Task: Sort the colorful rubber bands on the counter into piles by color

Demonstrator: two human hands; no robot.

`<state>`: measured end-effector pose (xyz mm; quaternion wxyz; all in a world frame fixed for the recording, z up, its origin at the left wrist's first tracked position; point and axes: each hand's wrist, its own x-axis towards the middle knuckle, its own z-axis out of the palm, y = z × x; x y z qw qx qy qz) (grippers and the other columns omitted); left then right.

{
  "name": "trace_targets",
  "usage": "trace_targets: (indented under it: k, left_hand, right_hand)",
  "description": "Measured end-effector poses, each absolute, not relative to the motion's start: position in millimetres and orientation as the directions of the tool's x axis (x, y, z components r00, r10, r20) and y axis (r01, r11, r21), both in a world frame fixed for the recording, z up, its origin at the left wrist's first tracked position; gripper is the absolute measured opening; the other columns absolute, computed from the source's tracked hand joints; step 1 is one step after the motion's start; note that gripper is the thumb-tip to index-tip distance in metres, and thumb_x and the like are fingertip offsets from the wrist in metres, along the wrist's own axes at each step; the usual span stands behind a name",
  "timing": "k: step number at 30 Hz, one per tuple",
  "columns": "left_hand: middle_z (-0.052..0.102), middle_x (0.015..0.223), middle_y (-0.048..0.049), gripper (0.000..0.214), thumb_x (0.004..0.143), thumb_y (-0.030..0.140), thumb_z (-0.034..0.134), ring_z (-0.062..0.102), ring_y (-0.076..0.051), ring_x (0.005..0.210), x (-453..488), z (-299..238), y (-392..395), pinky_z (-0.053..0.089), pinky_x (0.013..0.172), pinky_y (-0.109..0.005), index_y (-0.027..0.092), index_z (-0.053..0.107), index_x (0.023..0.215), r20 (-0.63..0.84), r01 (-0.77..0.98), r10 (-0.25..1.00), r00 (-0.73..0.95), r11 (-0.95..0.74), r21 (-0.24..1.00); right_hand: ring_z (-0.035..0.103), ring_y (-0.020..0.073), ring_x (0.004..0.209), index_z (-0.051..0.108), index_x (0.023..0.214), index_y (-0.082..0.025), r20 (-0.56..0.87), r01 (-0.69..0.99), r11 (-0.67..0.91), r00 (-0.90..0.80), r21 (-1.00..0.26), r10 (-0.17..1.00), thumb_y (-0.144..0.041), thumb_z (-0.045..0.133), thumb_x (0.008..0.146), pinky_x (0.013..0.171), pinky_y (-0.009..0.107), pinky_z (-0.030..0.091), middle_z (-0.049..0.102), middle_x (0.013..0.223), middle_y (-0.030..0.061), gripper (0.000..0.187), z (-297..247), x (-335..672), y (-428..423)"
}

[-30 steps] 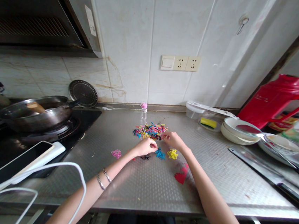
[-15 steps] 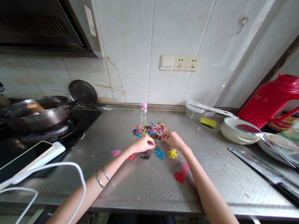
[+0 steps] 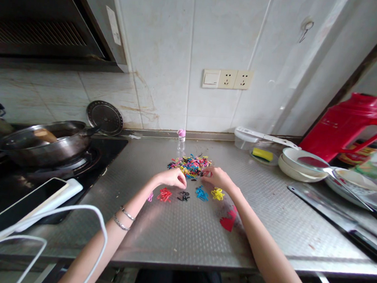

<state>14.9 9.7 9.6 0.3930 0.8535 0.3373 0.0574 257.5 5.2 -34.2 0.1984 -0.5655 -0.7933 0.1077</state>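
Note:
A heap of mixed-colour small rubber bands (image 3: 191,163) lies on the steel counter. Close to its front left edge is my left hand (image 3: 173,178), thumb and fingers pinched above the counter; what they hold, if anything, is too small to make out. My right hand (image 3: 217,178) is pinched at the heap's right edge, its fingertips' contents also unclear. In front lie single-colour piles: pink bands (image 3: 150,196), partly behind my left wrist, red bands (image 3: 164,195), black bands (image 3: 183,196), blue bands (image 3: 201,193) and yellow bands (image 3: 217,193).
A small clear bottle with a pink cap (image 3: 180,143) stands behind the heap. Beside my right forearm lies a clear bag with red hearts (image 3: 228,221). At right are a knife (image 3: 322,208), bowls (image 3: 301,168) and a red thermos (image 3: 343,125); at left, a pan (image 3: 44,145) and phone (image 3: 22,208).
My left hand has shifted left, away from the blue pile, uncovering the red and black piles; its forearm now covers part of the pink one. My right hand has barely moved.

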Motion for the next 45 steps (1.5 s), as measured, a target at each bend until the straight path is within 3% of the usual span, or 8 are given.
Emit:
trace_targets:
  k: [5,15,21,45]
  left_hand:
    - [0.066,0.068,-0.0027,0.017,0.065,0.024,0.059,0.055,-0.011,0.060,9.2,7.3,18.0,0.039,0.058,-0.019,0.012,0.070,0.073,-0.101,0.522,0.689,0.718,-0.436,0.733]
    - [0.065,0.065,-0.0038,0.021,0.067,0.027,0.059,0.055,-0.012,0.060,8.0,-2.3,28.7,0.040,0.058,-0.021,0.010,0.069,0.074,0.007,0.479,0.772,0.636,-0.402,0.781]
    - [0.065,0.065,-0.0048,0.023,0.068,0.029,0.058,0.054,-0.012,0.059,6.2,-3.6,30.8,0.040,0.058,-0.022,0.009,0.069,0.073,0.058,0.445,0.778,0.626,-0.416,0.793]
    - [0.065,0.066,-0.0057,0.024,0.069,0.031,0.058,0.055,-0.012,0.060,4.0,-7.6,34.8,0.040,0.059,-0.022,0.009,0.068,0.072,0.092,0.419,0.793,0.602,-0.413,0.809]
  right_hand:
    - [0.057,0.0140,0.074,0.064,0.094,-0.023,0.207,0.853,0.378,-0.322,-0.360,0.924,-0.042,0.058,0.071,0.063,0.020,0.040,0.065,0.088,0.0033,0.030,-35.0,255.4,4.7]
    - [0.055,0.0150,0.085,0.063,0.098,-0.025,0.201,0.857,0.341,-0.283,-0.386,0.938,-0.033,0.056,0.075,0.072,0.022,0.041,0.061,0.097,0.0039,0.026,-36.5,257.0,7.5]
    - [0.046,0.0184,0.100,0.062,0.097,-0.025,0.262,0.902,0.339,-0.270,-0.266,0.926,-0.038,0.051,0.079,0.083,0.026,0.039,0.054,0.104,0.0067,0.025,-39.0,250.9,4.3]
    - [0.047,0.0156,0.098,0.063,0.090,-0.023,0.270,0.917,0.341,-0.281,-0.208,0.921,-0.027,0.045,0.082,0.079,0.022,0.039,0.056,0.100,0.0046,0.020,-37.0,247.0,0.2]
